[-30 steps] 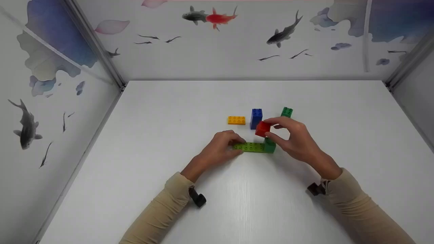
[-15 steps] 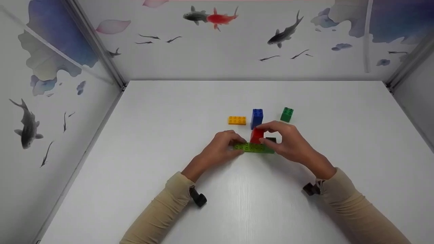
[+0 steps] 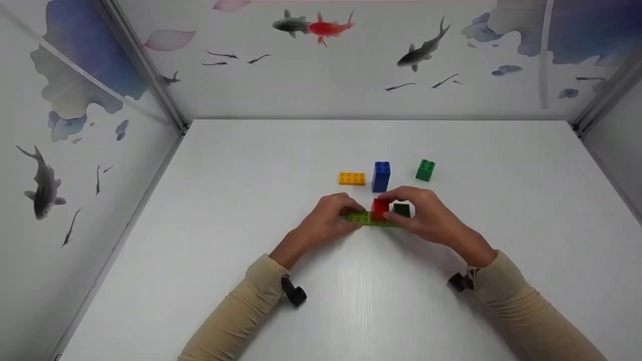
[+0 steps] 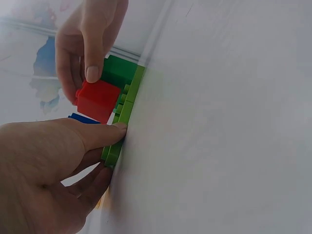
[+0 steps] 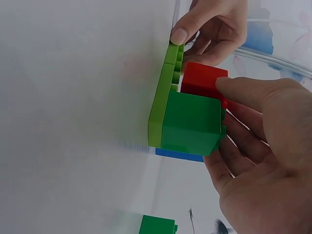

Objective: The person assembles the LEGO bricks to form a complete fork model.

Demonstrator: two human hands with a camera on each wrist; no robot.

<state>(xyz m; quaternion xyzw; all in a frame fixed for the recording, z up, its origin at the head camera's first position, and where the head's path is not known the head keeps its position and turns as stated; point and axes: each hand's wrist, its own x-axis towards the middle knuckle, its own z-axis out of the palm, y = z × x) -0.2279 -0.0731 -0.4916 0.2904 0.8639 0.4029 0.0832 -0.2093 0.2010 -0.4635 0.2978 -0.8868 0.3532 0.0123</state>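
My left hand (image 3: 327, 218) pinches the left end of a flat lime-green strip of toy building plates (image 3: 359, 218) lying on the table; a seam across the strip shows in both wrist views. A green brick (image 5: 191, 123) sits on the strip's right end. Between finger and thumb, my right hand (image 3: 432, 216) holds a red brick (image 3: 380, 209) over the strip's middle, just left of the green brick. In the left wrist view the red brick (image 4: 99, 101) is slightly tilted, with a narrow gap between it and some of the studs.
Behind the strip stands a tall blue block (image 3: 381, 176). A yellow-orange plate (image 3: 352, 178) lies to its left, and another green brick (image 3: 425, 170) is to its right. Printed walls (image 3: 351, 95) bound the white table (image 3: 251, 165) at the back and sides.
My right hand has brought the red brick left and down, from above the green brick to just over the lime strip. The left hand has kept its grip on the strip.
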